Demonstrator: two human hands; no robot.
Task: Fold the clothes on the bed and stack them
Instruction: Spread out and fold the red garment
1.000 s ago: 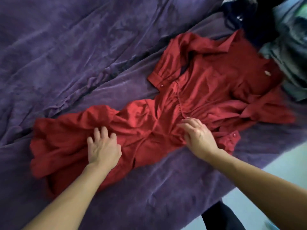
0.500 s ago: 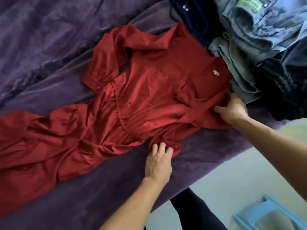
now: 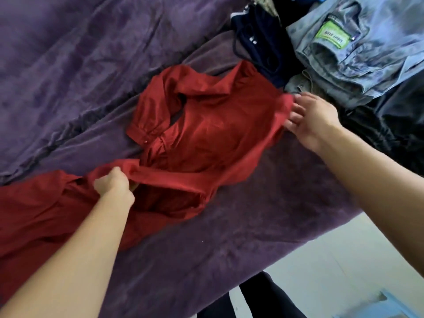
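Left hand (image 3: 114, 185) gripping red dress (image 3: 213, 131) fold, right hand (image 3: 314, 120) pinching its shoulder edge

The red dress (image 3: 218, 134) runs off the left edge; green label (image 3: 331, 34) seemingly illegible.

I am looking down on a bed (image 3: 252, 226) lying under a purple velvety blanket (image 3: 91, 65), its long creases running slantwise toward the upper right. Soft, even light is shining off the nap. Past the bed's near edge a pale floor (image 3: 344, 260) is showing, and a light blue plastic piece (image 3: 385, 306) is poking in at the bottom right corner.
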